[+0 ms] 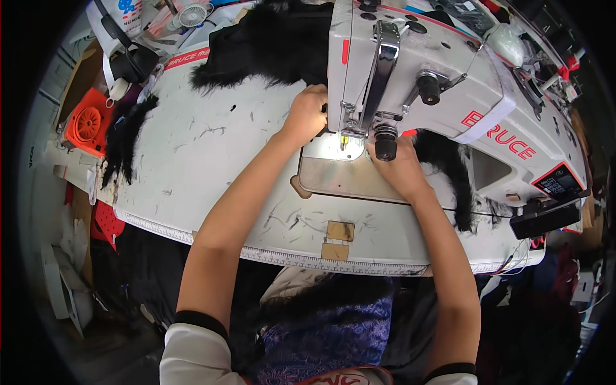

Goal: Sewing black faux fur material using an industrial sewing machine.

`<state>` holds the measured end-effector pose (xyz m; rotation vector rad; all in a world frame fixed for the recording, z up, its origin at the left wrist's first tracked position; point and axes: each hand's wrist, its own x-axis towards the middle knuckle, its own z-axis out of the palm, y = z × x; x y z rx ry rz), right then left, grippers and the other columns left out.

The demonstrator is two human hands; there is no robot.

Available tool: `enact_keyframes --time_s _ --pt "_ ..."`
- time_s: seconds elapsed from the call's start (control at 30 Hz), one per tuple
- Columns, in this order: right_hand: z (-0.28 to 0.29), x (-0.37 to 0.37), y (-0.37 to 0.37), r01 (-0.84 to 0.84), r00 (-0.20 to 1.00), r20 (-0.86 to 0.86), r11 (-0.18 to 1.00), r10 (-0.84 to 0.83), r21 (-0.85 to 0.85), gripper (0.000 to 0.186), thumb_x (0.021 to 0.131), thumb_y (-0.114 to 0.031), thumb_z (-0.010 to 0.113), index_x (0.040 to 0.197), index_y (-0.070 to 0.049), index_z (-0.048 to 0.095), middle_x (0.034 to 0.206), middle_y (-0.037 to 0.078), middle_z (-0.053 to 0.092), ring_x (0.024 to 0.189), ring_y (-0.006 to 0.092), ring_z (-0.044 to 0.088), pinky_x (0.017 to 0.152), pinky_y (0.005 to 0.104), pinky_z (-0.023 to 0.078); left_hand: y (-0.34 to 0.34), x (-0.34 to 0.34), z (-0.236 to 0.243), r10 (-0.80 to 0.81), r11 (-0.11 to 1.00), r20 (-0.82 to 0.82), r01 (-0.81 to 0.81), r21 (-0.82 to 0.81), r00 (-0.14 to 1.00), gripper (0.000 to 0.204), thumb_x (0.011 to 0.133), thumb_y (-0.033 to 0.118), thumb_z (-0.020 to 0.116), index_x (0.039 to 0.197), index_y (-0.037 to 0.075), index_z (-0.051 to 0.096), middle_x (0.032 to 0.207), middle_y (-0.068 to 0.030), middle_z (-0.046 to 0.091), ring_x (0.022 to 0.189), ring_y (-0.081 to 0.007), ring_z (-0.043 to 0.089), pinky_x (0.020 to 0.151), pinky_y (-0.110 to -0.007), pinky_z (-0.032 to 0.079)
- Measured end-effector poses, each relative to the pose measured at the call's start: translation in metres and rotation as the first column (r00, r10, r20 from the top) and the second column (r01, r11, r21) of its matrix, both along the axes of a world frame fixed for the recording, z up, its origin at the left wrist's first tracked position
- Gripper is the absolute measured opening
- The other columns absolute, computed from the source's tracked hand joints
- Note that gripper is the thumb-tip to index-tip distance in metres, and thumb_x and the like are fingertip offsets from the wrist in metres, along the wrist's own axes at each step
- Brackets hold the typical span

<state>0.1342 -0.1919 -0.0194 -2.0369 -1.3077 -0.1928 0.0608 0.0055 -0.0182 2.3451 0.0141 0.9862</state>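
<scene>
A white sewing machine (443, 70) stands on the table, its lamp lighting the needle and presser foot (344, 142). Left of the needle, my left hand (307, 117) is closed on the edge of a black fur fabric (269, 42), which spreads out behind the machine head. My right hand (399, 168) is to the right of the presser foot, above the metal bed plate (346, 181). Its fingers are mostly hidden behind a black knob (385, 146). Another stretch of black fur (449, 170) hangs beside that wrist, under the machine arm.
Loose black fibres lie scattered over the white tabletop (205, 154). A ruler strip (282, 258) follows its front edge. At the left are black fur scraps (125, 144) and an orange plastic part (88, 122). A small fan (192, 14) stands at the back. Patterned purple cloth (327, 333) covers my lap.
</scene>
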Motion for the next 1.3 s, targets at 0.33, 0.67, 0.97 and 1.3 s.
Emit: enact_keyframes --time_s 0.33,0.67,0.97,1.3 --pt "-0.045 0.049 0.031 0.096 0.749 -0.63 0.974 -0.205 -0.203 0.047 0.068 -0.03 0.057 0.111 -0.009 0.055 0.115 0.016 0.053 0.112 0.0303 0.045 0.093 0.0371 0.036 0.013 0.034 -0.015 -0.248 0.898 -0.109 0.187 -0.398 0.963 0.027 0.08 0.015 0.052 0.099 -0.003 0.053 0.087 -0.0102 0.059 0.08 -0.0158 0.055 0.068 -0.031 0.046" --pt "0.007 0.027 0.0 -0.214 0.869 0.396 0.948 0.296 -0.237 0.006 0.068 -0.011 0.053 0.071 -0.013 0.057 0.067 0.0 0.056 0.065 0.019 0.058 0.061 0.0321 0.048 -0.016 -0.028 0.028 0.015 0.999 -0.352 -0.032 -0.042 0.936 0.031 0.065 -0.001 0.055 0.096 0.002 0.056 0.091 -0.0157 0.054 0.082 -0.0329 0.054 0.072 -0.038 0.045" --pt "0.007 0.021 0.001 -0.208 0.814 0.502 0.953 0.293 -0.22 0.003 0.065 -0.012 0.054 0.064 -0.012 0.051 0.062 0.004 0.054 0.061 0.0215 0.056 0.06 0.0339 0.046 -0.014 -0.017 0.024 -0.053 0.981 -0.264 0.001 -0.194 0.963 0.027 0.067 -0.004 0.049 0.092 -0.001 0.06 0.093 -0.0149 0.056 0.076 -0.0296 0.055 0.072 -0.033 0.045" --pt "0.005 0.006 0.014 0.056 0.988 0.155 0.978 -0.025 -0.203 0.017 0.071 -0.019 0.058 0.06 -0.006 0.059 0.063 0.011 0.058 0.063 0.0279 0.058 0.06 0.0382 0.046 0.012 -0.019 0.009 -0.103 0.994 -0.309 0.083 -0.076 0.945 0.022 0.073 0.003 0.056 0.094 0.005 0.061 0.106 -0.0109 0.054 0.087 -0.0253 0.053 0.074 -0.033 0.045"
